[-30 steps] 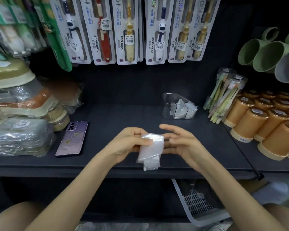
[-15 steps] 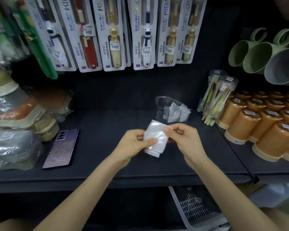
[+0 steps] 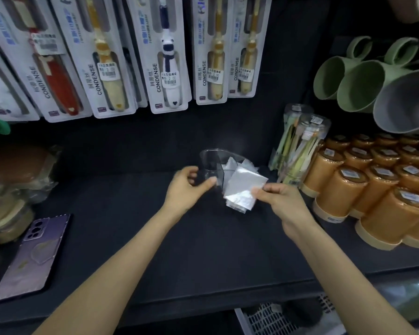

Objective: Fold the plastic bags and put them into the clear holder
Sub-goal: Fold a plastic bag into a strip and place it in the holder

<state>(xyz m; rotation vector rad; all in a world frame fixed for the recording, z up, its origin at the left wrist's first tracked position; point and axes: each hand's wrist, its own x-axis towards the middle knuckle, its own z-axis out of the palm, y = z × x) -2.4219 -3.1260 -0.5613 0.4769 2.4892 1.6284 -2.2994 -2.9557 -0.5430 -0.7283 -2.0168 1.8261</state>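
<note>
Frame center: right hand (image 3: pixel 284 201), fingers clamped on folded plastic bag (image 3: pixel 242 189), hovers at clear holder (image 3: pixel 214 166) on shelf (image 3: pixel 131 226); left hand (image 3: pixel 188 187) fingers curl round holder wall. Insertion step; next likely needs bag slid in w/ earlier bags.

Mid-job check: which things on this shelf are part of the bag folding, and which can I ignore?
In the job:
- folded plastic bag, pinched in the right hand
- clear holder, steadied by the left hand, folded bags already inside

Just lying about:
- purple phone
- orange canisters
- toothbrush tubes
- hanging toothbrush packs
- green mugs
</note>
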